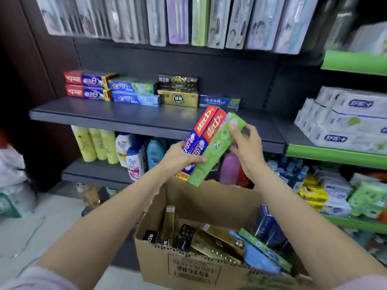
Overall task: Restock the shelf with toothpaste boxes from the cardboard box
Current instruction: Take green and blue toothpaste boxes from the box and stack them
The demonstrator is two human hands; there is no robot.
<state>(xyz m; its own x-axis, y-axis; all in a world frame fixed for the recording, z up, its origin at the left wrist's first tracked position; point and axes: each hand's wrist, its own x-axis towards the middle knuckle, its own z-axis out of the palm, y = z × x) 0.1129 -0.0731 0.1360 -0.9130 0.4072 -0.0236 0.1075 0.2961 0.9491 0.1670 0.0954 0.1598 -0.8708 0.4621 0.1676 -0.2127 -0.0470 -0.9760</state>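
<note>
Green toothpaste box (pixel 217 147) and two red-blue toothpaste boxes (pixel 202 135) gripped by both hands, left (pixel 180 158), right (pixel 247 151), above brown cardboard box (pixel 188 266), near grey shelf (pixel 117 116).

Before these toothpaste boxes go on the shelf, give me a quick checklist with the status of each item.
1. Left hand grips the two red-and-blue boxes: ok.
2. Right hand holds the green box at its upper end: ok.
3. Bare shelf in front of the stocked rows: ok.
4. Matching red-and-blue stack already at the shelf's left end: ok.
5. Matching green brand on this shelf: cannot tell.
6. Held boxes level for placing: not ok, they are tilted.
7. Cardboard box has more stock: ok.
</note>
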